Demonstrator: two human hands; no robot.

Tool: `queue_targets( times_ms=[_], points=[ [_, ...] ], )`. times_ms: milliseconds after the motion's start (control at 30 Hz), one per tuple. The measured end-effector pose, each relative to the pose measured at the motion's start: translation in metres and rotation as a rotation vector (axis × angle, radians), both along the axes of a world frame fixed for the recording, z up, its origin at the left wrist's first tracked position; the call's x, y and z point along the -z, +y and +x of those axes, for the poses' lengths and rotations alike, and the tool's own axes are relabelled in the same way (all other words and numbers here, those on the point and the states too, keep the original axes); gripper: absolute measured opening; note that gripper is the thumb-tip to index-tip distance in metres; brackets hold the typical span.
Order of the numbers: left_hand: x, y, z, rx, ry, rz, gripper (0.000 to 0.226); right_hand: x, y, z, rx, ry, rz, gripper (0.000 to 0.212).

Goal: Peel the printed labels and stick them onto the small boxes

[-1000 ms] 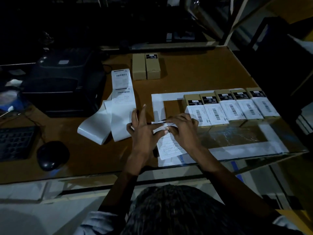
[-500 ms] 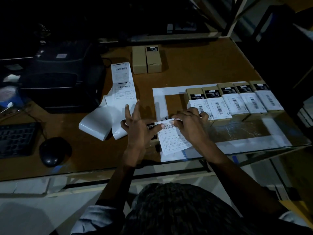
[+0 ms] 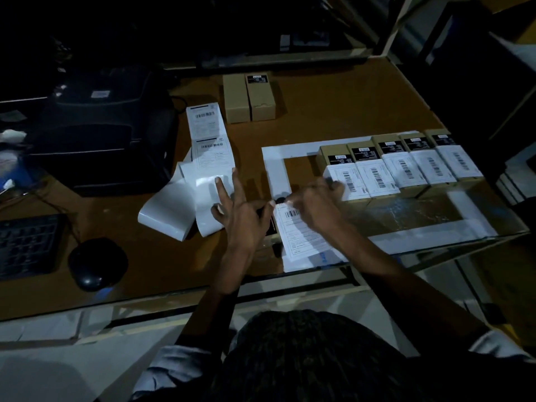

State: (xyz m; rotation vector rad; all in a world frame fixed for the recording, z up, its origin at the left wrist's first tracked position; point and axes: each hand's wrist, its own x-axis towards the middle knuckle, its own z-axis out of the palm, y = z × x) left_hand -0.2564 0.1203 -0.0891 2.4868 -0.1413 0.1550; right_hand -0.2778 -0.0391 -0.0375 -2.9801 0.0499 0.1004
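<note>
A white printed label (image 3: 300, 235) lies flat over a small box near the table's front edge; only the box's dark left side (image 3: 272, 227) shows. My left hand (image 3: 243, 216) pinches the label's top left corner with thumb and forefinger, the other fingers spread. My right hand (image 3: 314, 206) presses on the label's top edge. A row of several small boxes with labels stuck on them (image 3: 403, 166) stands to the right. A strip of printed labels and curled backing paper (image 3: 203, 169) trails from the printer. Two unlabelled brown boxes (image 3: 249, 97) stand at the back.
A black label printer (image 3: 101, 132) sits at the left, with a keyboard (image 3: 26, 245) and a mouse (image 3: 97, 264) in front of it. White tape (image 3: 275, 169) marks a rectangle on the brown table. A dark shelf frame (image 3: 478, 68) rises at the right.
The label was held curled above the box between both hands; now it lies flat on the box. Both hands have come down onto its top edge.
</note>
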Motion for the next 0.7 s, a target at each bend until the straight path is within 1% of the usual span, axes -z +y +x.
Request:
queue_targets(
  times_ms=[100,167,267,367,433,533,633,700],
  points=[
    [0.001,-0.001,0.001,-0.012,0.031,-0.02,0.026,-0.006,-0.029,0.004,0.118,0.034,-0.025,0.03],
    [0.001,-0.001,0.002,-0.012,0.037,-0.026,0.025,-0.008,-0.023,0.006,0.15,0.044,-0.011,0.031],
    [0.003,-0.002,0.002,0.003,0.033,-0.013,0.024,-0.005,0.01,0.007,0.068,0.053,0.044,0.037],
    [0.001,-0.002,0.002,0.027,0.039,0.054,0.028,-0.003,0.023,0.007,-0.025,0.05,0.021,0.034],
    [-0.001,-0.002,0.002,0.043,0.061,0.094,0.032,-0.006,0.006,0.007,0.004,0.073,-0.034,0.033],
    [-0.004,-0.002,0.0,0.044,0.076,0.1,0.031,-0.014,-0.024,0.008,0.112,0.115,-0.132,0.033],
    [-0.003,-0.001,0.0,0.036,0.072,0.062,0.029,-0.017,-0.02,0.009,0.163,0.137,-0.091,0.031],
    [0.0,-0.002,0.0,0.02,0.078,0.029,0.027,-0.016,0.002,0.007,0.101,0.125,-0.062,0.03]
  ],
)
